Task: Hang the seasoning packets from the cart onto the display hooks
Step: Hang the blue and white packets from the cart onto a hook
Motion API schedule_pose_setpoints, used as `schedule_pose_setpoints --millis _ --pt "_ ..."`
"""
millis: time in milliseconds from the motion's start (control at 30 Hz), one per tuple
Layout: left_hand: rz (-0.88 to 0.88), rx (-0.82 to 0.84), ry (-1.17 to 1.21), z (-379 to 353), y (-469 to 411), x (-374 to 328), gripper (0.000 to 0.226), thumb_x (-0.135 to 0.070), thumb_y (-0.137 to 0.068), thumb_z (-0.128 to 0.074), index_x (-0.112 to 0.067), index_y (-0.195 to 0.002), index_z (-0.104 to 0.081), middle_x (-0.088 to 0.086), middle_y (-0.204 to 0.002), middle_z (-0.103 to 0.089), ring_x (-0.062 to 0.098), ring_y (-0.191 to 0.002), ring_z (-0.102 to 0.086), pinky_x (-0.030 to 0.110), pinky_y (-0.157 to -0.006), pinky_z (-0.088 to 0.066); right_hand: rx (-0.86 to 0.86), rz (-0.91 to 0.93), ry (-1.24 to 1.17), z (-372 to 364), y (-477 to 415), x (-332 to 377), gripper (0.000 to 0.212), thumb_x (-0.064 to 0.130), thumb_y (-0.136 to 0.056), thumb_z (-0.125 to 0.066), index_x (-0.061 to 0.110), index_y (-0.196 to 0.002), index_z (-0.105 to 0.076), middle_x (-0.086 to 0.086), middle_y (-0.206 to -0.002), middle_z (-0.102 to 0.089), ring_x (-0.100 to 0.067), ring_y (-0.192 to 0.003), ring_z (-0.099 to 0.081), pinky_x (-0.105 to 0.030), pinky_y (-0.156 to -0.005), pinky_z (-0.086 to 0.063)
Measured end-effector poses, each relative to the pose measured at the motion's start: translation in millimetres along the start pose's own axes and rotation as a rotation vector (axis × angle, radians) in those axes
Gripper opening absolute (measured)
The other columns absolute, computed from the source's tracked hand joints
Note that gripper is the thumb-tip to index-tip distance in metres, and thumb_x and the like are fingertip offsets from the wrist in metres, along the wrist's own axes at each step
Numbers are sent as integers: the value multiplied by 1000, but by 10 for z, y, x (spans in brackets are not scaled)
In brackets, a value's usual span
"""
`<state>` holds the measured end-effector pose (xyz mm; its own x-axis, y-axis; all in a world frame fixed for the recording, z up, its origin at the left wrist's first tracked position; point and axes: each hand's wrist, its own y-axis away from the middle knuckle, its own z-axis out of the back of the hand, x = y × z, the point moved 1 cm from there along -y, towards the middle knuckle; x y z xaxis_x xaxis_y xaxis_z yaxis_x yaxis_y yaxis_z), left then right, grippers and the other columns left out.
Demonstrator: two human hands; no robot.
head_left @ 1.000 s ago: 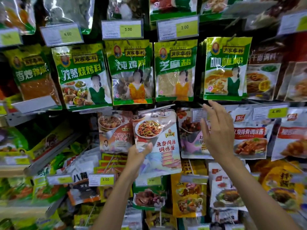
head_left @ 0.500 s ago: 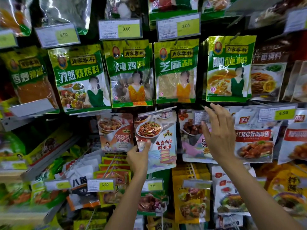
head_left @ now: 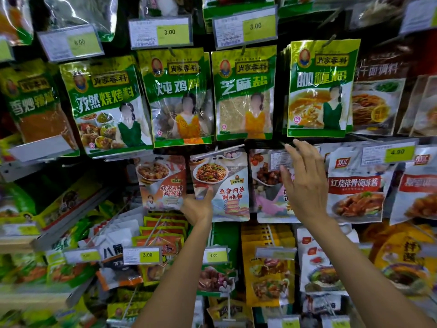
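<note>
A white seasoning packet with a plate of shredded pork printed on it hangs in the middle row. My left hand pinches its lower left edge between thumb and fingers. The packet's top sits at a metal display hook. My right hand is raised to the right of it, fingers spread and fairly straight. Its fingertips reach the price tag on the neighbouring hook, in front of a pink and white packet. The cart is out of view.
Green packets hang in the row above with yellow 3.00 price tags. Red and white rib sauce packets hang at the right. Yellow and orange packets fill the lower hooks. Shelf rails jut out at the left.
My left hand has lifted the pork packet up and slightly right towards its hook. My right hand has stayed near the price tag, with the fingers spread a little wider.
</note>
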<state>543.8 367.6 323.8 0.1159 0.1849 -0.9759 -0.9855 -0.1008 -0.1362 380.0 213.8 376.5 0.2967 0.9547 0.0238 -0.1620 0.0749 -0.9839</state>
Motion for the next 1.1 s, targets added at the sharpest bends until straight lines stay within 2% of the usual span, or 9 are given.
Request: schedule_pose_setpoints --millis 167,300,467,567,667,800,867,1000,1100 --pt "-84 4 -53 173 112 163 35 -16 -86 -67 10 -106 -55 27 -106 -60 40 -100 -56 40 -81 -43 23 -10 -40 171 150 22 39 11 -96 -56 -2 -132 -52 -19 -137 -51 -30 -132 -39 -42 -114 -32" --pt "-399 -9 -124 321 501 339 27 -13 -94 -53 0 -118 -51 16 -116 -51 28 -103 -50 27 -75 -34 104 -95 -12 436 531 28 38 9 -92 -59 -3 -129 -55 -18 -131 -57 -30 -127 -47 -42 -109 -39" --pt "-587 389 -87 147 1236 575 25 -19 -99 -46 -9 -118 -57 3 -110 -59 18 -100 -55 35 -84 -46 370 -362 0 935 1285 5 35 18 -98 -50 -3 -124 -59 -19 -126 -60 -35 -120 -56 -50 -98 -48" --pt "-637 680 -49 -28 1787 784 23 -21 -99 -43 -13 -110 -62 0 -90 -63 17 -71 -56 32 -65 -46 509 -620 4 1384 1812 -96 37 24 -99 -42 1 -123 -60 -16 -121 -62 -32 -113 -58 -44 -95 -48" --pt "-577 947 -66 -231 2358 1036 23 -24 -100 -40 -17 -100 -62 -1 -67 -57 7 -51 -44 31 -51 -33 525 -870 115 1939 2379 -251 18 14 -97 -51 5 -105 -65 -12 -92 -67 -33 -86 -64 -29 -71 -42" --pt "-481 1203 -138 -555 3143 1348 22 -16 -98 -48 -6 -96 -67 8 -74 -64 29 -69 -61 34 -59 -36 484 -1203 296 2734 3051 -443 22 18 -97 -52 7 -85 -66 -13 -74 -67 -32 -70 -64 -31 -57 -32" --pt "-460 1352 -170 -718 3539 1449 19 -15 -97 -49 -7 -92 -66 3 -75 -61 27 -75 -61 29 -61 -34 418 -1317 404 3099 3312 -547 24 14 -94 -57 11 -70 -59 -13 -66 -64 -31 -64 -62 -29 -55 -21" --pt "-524 1583 -265 -1110 4317 1599 19 -16 -97 -48 -11 -85 -62 16 -87 -65 27 -83 -60 39 -76 -42 342 -1523 459 3673 3709 -807 20 10 -94 -58 10 -74 -61 -11 -66 -62 -23 -64 -59 -36 -59 -35" --pt "-566 1691 -257 -1404 4851 1669 17 -18 -96 -51 -10 -96 -67 11 -87 -69 21 -81 -61 26 -66 -38 278 -1623 529 4001 3959 -1078 17 12 -95 -56 9 -79 -64 -9 -68 -65 -26 -64 -61 -36 -59 -36"
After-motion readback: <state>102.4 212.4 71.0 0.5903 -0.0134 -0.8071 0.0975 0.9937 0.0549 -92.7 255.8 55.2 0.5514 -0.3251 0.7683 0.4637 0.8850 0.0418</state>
